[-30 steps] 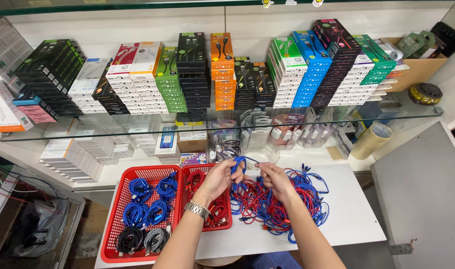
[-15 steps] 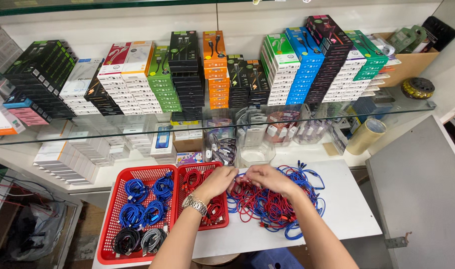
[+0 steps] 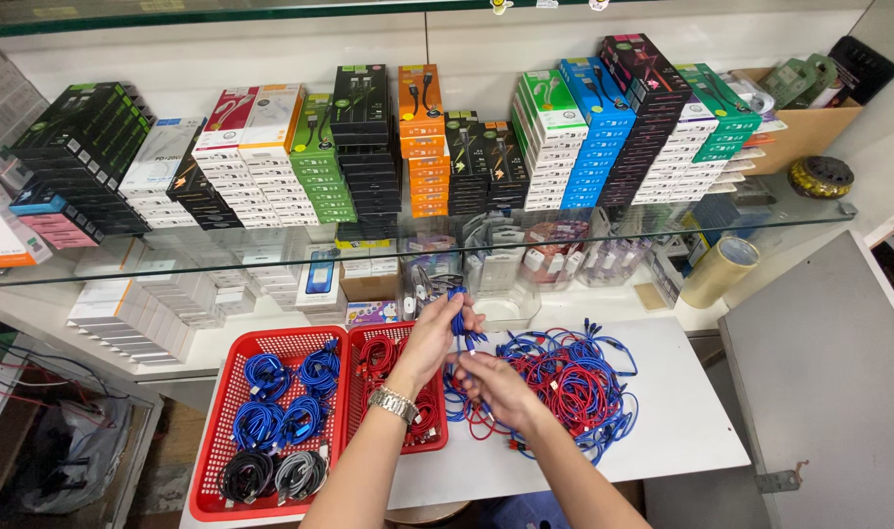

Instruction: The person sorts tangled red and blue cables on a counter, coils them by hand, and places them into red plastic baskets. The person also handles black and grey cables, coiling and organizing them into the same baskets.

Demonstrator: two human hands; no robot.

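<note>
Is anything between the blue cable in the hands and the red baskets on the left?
Nothing visible. The blue cable is in the left hand, right beside the red baskets; only that hand overlaps the near basket.

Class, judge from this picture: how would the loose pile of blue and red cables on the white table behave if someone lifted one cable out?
The pile of cables looks floppy and intertwined, so neighbours would probably drag along. The blue cable in the left hand bends into a loop, suggesting it is limp and light.
</note>
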